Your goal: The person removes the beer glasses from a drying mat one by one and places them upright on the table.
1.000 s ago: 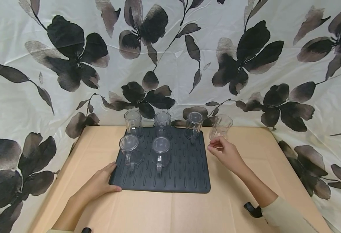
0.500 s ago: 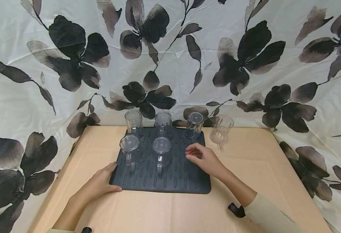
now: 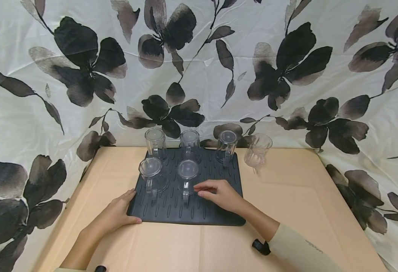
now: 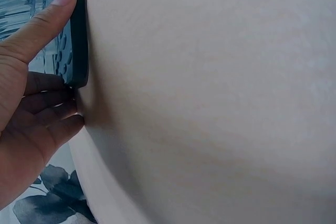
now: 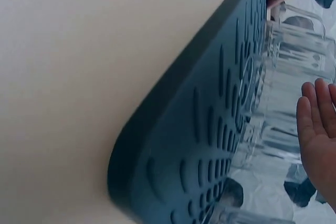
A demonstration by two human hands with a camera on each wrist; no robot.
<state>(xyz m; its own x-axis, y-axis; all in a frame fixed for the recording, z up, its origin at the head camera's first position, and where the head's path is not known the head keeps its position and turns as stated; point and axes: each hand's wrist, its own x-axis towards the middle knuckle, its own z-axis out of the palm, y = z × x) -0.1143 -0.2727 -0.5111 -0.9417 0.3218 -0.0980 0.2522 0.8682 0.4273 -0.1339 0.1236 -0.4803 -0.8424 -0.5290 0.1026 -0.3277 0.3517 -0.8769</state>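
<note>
A dark ribbed drying mat (image 3: 219,204) lies on the table with several clear glass mugs upside down on it. Spread around the mat's front left corner, my left hand (image 3: 117,209) rests its thumb (image 4: 52,15) on the front edge and its other fingers along the left side. My right hand (image 3: 220,194) is over the mat, fingertips right beside the front middle mug (image 3: 188,173), holding nothing. In the right wrist view its fingers (image 5: 317,108) are extended. The front left mug (image 3: 151,170) has its handle facing me.
Three mugs form the back row: left (image 3: 156,141), middle (image 3: 190,141) and right (image 3: 226,143). Off the mat's right side stands another clear glass with a handle (image 3: 258,149). A floral cloth (image 3: 236,75) rises behind the light table (image 3: 287,189).
My right hand has let go of the glass at the back right and moved left and toward me, across the mat to the front middle mug. My left hand has stayed put.
</note>
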